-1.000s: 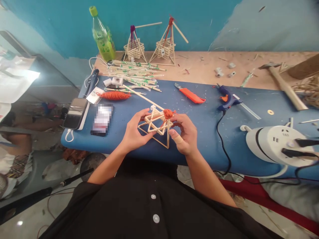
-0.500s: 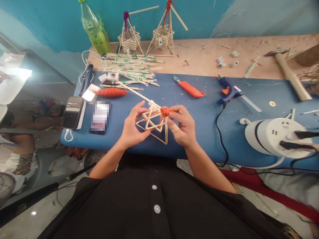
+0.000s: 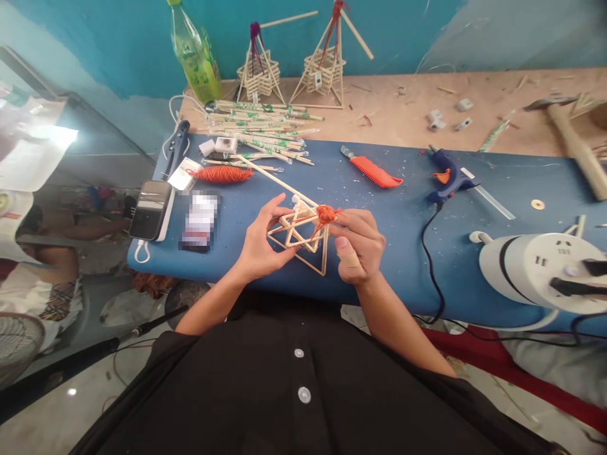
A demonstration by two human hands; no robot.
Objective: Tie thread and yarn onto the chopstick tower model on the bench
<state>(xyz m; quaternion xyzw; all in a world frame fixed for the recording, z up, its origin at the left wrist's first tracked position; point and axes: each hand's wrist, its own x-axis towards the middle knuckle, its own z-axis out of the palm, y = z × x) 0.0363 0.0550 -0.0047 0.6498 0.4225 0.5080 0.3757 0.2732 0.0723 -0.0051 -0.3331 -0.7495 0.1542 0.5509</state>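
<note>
A small frame of thin wooden sticks [image 3: 303, 237], bound at its top with an orange yarn knot [image 3: 326, 214], is held over the blue table top [image 3: 379, 215]. My left hand [image 3: 258, 243] grips the frame's left side, thumb and fingers wrapped around the sticks. My right hand [image 3: 360, 243] is curled against the frame's right side beside the knot, its thumb bandaged. One long stick [image 3: 270, 179] runs from the knot up and to the left.
Behind the frame lie a skein of orange yarn [image 3: 222, 174], a pile of wrapped chopsticks [image 3: 260, 129], an orange utility knife [image 3: 374, 170] and a blue glue gun [image 3: 448, 179]. A phone [image 3: 149, 210] lies left, a white power strip reel [image 3: 540, 272] right. Two finished stick towers [image 3: 294, 69] and a green bottle [image 3: 194, 54] stand at the back.
Both hands keep hold of the stick frame and have turned it slightly. The view has shifted a little, so everything sits somewhat further right.
</note>
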